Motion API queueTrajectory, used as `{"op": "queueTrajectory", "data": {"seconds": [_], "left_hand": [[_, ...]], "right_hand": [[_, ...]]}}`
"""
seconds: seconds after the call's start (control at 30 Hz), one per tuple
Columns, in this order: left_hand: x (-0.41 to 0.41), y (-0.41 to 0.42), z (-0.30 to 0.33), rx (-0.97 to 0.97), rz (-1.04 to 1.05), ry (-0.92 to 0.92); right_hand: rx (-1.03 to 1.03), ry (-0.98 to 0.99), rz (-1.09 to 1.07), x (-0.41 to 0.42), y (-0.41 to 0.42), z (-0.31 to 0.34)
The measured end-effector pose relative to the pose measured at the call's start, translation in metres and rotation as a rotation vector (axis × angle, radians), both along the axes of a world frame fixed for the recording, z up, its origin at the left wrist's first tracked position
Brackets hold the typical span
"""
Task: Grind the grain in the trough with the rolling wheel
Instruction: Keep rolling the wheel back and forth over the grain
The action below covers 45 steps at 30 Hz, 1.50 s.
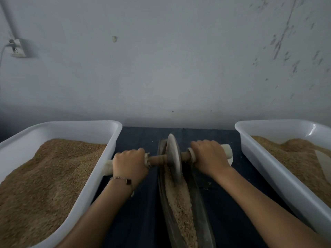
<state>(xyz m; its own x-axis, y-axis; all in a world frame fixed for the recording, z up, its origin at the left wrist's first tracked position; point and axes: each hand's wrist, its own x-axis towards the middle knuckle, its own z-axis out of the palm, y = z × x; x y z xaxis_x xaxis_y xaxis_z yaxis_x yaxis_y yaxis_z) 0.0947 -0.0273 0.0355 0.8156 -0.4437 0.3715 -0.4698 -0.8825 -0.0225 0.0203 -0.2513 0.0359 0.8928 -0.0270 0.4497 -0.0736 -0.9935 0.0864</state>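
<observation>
Grinding is judged to be under way, with the rolling wheel (173,156) standing on edge near the far end of the trough (200,208). The axle handle (157,160) is gripped on both sides: the left hand (129,164) is curled round its cloth-wrapped left end, and the right hand (208,154) is curled round the pale right end. The grain (180,203) is seen lying along the trough channel, heaped on the near side of the wheel; how finely it is crushed cannot be told.

For a sound stroke, equal downward pressure should be applied through both hands so that the wheel is kept upright and centred in the channel. A tilt toward either side is judged likely to ride the disc up the trough wall and spill grain onto the dark cloth (139,203). The full length of the trough should be covered, the heaped near portion included. Clearance should be minded beside the left tub (107,158) and right tub (254,158), both holding grain and set close to the handle ends.
</observation>
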Motion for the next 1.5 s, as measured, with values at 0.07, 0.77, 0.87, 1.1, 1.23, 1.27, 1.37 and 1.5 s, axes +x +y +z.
{"op": "queueTrajectory", "data": {"seconds": [0.07, 0.77, 0.87, 1.1, 1.23, 1.27, 1.37, 1.5], "left_hand": [[0.005, -0.003, 0.000, -0.005, 0.029, 0.019], [-0.107, 0.058, 0.010, 0.116, -0.107, 0.177], [-0.075, 0.044, -0.003, 0.080, -0.071, 0.134], [-0.003, 0.013, -0.019, -0.086, 0.043, 0.067], [0.009, 0.003, -0.016, -0.112, 0.110, -0.011], [0.007, 0.001, -0.015, -0.099, 0.124, -0.038], [-0.008, 0.002, -0.011, -0.026, 0.091, -0.082], [-0.042, 0.019, -0.001, 0.080, -0.013, -0.011]], "right_hand": [[-0.051, -0.054, 0.001, 0.006, 0.000, 0.000], [-0.047, -0.033, 0.108, -0.133, 0.032, 0.007], [-0.055, -0.110, 0.041, -0.099, 0.028, -0.002], [-0.154, -0.200, 0.035, -0.003, 0.010, 0.006], [-0.139, -0.198, 0.020, 0.013, 0.003, 0.005], [-0.124, -0.186, 0.002, 0.012, 0.003, 0.002], [-0.065, -0.157, -0.040, -0.003, 0.003, -0.004], [-0.023, 0.026, -0.064, -0.051, 0.013, -0.003]]}}
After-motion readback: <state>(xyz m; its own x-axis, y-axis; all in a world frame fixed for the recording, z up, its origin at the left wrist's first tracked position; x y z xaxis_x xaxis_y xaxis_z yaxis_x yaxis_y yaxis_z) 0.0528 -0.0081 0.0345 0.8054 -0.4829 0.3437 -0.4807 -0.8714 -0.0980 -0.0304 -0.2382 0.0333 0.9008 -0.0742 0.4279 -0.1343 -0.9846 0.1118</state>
